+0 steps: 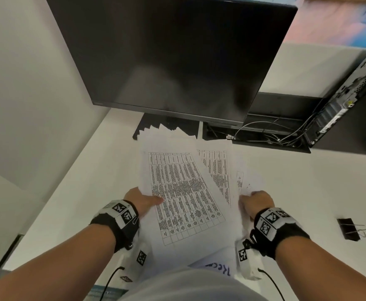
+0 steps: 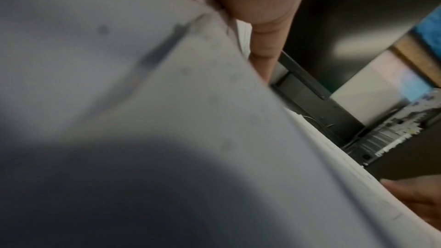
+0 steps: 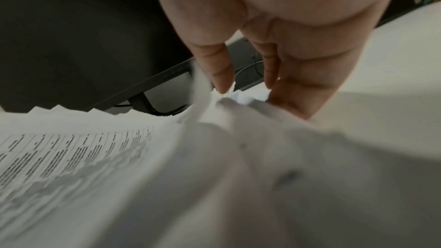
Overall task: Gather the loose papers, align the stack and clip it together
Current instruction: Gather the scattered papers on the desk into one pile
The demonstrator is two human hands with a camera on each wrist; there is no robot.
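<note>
Papers, fanned and unaligned, gripped by left hand and right hand at opposite edges. Binder clip lies near desk's right edge.

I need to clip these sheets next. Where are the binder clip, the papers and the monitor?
binder clip point(image 1: 349, 229): head view, black body.
papers point(image 1: 184, 192): head view, top sheet's printed table.
monitor point(image 1: 173, 51): head view, dark screen.
</note>
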